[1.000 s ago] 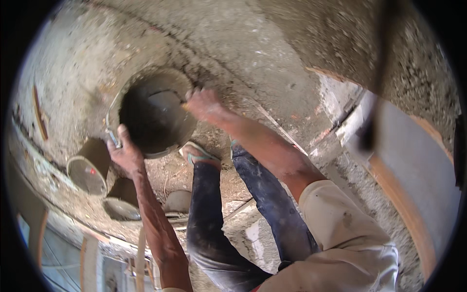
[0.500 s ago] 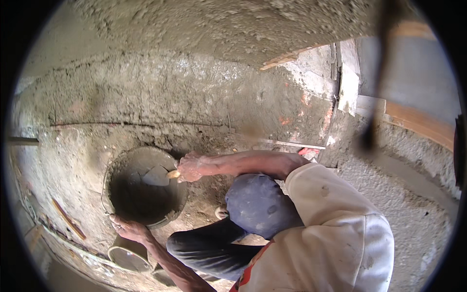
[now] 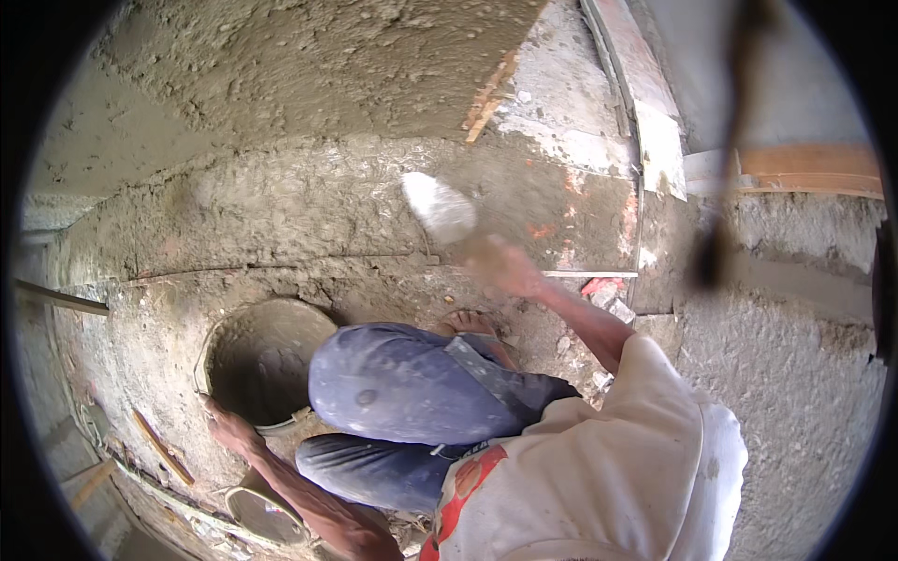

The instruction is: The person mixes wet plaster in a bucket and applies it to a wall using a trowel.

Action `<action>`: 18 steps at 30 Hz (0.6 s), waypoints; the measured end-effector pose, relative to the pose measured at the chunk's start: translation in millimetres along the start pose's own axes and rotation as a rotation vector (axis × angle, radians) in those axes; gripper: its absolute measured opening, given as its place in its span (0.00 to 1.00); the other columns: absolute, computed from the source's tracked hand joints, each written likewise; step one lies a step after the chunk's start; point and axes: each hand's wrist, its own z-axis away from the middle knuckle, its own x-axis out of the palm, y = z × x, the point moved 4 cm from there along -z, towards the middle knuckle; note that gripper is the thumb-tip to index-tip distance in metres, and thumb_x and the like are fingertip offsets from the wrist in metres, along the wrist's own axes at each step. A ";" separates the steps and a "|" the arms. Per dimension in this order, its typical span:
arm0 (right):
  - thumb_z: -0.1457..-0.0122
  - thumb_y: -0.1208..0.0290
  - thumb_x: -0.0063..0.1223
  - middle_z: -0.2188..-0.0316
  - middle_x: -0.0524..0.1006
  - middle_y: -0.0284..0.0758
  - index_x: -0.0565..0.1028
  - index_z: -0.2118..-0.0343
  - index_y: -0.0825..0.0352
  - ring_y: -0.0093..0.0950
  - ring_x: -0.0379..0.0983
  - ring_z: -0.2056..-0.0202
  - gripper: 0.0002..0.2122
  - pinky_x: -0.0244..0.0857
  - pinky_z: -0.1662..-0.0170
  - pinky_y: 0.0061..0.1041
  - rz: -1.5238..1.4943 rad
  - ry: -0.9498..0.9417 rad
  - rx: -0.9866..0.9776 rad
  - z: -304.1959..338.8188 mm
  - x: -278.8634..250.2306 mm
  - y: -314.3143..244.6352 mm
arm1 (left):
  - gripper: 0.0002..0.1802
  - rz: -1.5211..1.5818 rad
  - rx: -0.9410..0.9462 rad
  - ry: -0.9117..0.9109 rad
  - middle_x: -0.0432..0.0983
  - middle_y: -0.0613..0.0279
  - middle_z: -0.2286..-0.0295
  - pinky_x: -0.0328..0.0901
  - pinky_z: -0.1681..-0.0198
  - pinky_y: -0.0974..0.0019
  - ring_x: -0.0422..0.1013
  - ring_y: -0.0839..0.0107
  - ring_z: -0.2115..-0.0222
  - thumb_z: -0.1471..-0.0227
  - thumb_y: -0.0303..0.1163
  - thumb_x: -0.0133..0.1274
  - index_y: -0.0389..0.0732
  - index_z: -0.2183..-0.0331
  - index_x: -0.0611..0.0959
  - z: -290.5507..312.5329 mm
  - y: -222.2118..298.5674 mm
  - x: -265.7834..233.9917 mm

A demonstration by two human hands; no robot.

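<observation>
Presently: hands apart; right hand point(image 3: 505, 267), blurred, closed round a trowel point(image 3: 440, 209) held before the rough grey wall point(image 3: 309, 201); left hand point(image 3: 232, 432) at the rim of a bucket point(image 3: 279, 323), grip unclear; possible hazards: bucket tipping, should the bent knee point(image 3: 351, 374) push it; trowel slipping, should wet fingers loosen

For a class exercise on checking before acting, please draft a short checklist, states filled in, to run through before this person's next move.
1. Trowel in the right hand: ok, held, though the hand is motion-blurred.
2. Trowel clear of the bucket: ok, its blade is well apart from it.
3. Wet mix in the bucket: ok, some shows inside; its depth is unclear.
4. Left hand firmly gripping the bucket: cannot tell; it is at the rim, fingers partly hidden.
5. Mix loaded on the trowel: cannot tell, the blade is bright and blurred.
</observation>
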 end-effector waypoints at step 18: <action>0.41 0.61 0.56 0.70 0.78 0.54 0.77 0.59 0.71 0.49 0.77 0.65 0.16 0.70 0.61 0.44 0.305 0.539 0.468 43.6 -73.1 282.1 | 0.38 -0.114 -0.132 -0.036 0.79 0.29 0.67 0.65 0.60 0.39 0.74 0.41 0.69 0.34 0.60 0.35 0.36 0.46 0.80 12.8 -33.8 -36.0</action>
